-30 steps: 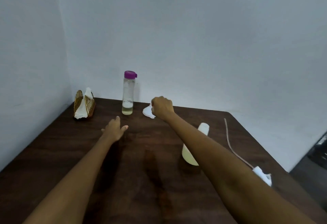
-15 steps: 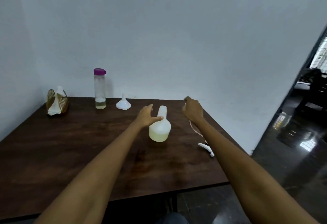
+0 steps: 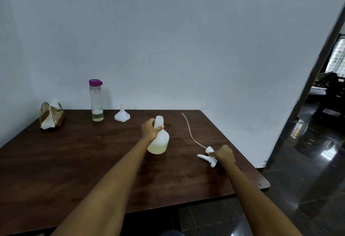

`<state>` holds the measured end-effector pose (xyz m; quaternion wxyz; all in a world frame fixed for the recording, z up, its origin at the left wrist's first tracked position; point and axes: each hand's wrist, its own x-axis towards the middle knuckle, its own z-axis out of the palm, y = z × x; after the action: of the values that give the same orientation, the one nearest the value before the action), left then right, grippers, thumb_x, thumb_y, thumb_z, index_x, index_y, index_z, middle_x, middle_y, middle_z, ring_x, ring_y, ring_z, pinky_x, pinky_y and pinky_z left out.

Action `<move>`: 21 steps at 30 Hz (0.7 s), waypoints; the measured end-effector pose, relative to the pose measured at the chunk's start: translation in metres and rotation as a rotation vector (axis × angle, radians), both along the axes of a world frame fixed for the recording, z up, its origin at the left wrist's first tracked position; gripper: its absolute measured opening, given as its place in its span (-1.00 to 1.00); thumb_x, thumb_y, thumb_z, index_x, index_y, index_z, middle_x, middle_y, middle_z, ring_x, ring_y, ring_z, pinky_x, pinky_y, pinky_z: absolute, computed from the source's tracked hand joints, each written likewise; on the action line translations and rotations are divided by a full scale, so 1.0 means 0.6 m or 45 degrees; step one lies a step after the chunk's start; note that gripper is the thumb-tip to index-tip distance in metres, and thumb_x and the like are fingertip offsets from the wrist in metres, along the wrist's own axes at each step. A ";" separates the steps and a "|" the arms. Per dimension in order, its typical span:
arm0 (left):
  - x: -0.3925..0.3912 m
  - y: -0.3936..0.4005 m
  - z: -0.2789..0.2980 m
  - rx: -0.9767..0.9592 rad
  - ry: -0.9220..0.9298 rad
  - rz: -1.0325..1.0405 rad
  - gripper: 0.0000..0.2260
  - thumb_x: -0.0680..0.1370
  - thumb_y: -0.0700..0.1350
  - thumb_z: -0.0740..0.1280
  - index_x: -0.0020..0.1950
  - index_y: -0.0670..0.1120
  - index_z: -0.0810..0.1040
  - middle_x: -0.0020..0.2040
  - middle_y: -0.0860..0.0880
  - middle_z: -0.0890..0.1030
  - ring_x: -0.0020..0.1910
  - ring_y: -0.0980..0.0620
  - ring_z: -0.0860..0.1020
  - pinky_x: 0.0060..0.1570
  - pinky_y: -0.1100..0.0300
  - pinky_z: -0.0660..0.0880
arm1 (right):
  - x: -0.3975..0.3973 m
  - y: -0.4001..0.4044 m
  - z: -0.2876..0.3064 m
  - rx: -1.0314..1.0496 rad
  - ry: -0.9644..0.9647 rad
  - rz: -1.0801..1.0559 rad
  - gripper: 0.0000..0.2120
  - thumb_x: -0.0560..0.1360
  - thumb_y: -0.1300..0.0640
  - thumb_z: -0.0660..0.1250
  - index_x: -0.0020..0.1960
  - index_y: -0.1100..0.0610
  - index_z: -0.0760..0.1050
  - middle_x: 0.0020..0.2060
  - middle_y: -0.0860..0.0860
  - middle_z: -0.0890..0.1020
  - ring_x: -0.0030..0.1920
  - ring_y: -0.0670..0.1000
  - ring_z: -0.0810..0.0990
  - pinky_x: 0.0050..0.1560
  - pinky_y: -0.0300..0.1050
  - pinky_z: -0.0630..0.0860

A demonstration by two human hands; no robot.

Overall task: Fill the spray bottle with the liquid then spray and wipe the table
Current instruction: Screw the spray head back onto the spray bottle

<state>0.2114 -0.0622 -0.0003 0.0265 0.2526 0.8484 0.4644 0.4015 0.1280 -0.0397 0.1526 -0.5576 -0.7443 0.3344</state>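
Dark wood-grain table [image 3: 78,161], matt; translucent white plastic spray bottle [image 3: 160,140]; clear plastic bottle [image 3: 97,103]; gold wire holder [image 3: 53,113]; glossy dark floor [image 3: 308,189].

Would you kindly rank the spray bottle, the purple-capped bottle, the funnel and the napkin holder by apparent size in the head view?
1. Spray bottle, though it is nearer the camera
2. Purple-capped bottle and napkin holder, too alike to rank
3. Funnel
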 end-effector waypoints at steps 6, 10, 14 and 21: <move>-0.008 0.000 -0.020 0.022 0.039 0.037 -0.63 0.54 -0.04 0.35 0.26 -0.24 0.49 0.21 -0.18 0.57 0.18 -0.13 0.53 0.11 0.08 0.47 | -0.021 0.010 0.001 -0.057 0.395 0.021 -0.74 0.31 0.19 0.50 -0.10 0.27 0.50 -0.02 0.22 0.64 -0.09 0.16 0.63 -0.03 -0.03 0.60; -0.004 0.000 -0.017 0.002 0.053 0.044 -0.61 0.55 -0.04 0.34 0.28 -0.24 0.47 0.23 -0.18 0.56 0.21 -0.13 0.51 0.12 0.09 0.44 | -0.035 0.004 0.033 0.052 0.526 0.085 -0.79 0.39 0.26 0.45 -0.04 0.32 0.51 -0.05 0.21 0.61 -0.11 0.11 0.55 -0.37 -0.29 0.37; -0.007 -0.003 -0.014 0.017 0.017 0.036 -0.59 0.54 -0.03 0.35 0.32 -0.21 0.46 0.27 -0.15 0.54 0.25 -0.11 0.51 0.15 0.12 0.44 | -0.035 -0.005 0.076 0.234 0.683 0.124 -0.73 0.42 0.30 0.40 0.09 0.33 0.46 -0.01 0.17 0.56 -0.13 0.04 0.49 -0.23 -0.28 0.38; -0.013 -0.006 -0.014 0.028 -0.039 0.028 -0.58 0.52 -0.02 0.38 0.30 -0.20 0.48 0.26 -0.15 0.55 0.22 -0.11 0.52 0.15 0.11 0.45 | -0.021 0.001 0.128 0.418 0.940 0.225 -0.72 0.36 0.31 0.46 0.03 0.31 0.49 -0.05 0.09 0.56 -0.07 0.04 0.49 -0.24 -0.38 0.40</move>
<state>0.2038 -0.0657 -0.0086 0.0316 0.2364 0.8454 0.4779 0.3891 0.1285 0.0370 0.4669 -0.3023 -0.7281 0.4005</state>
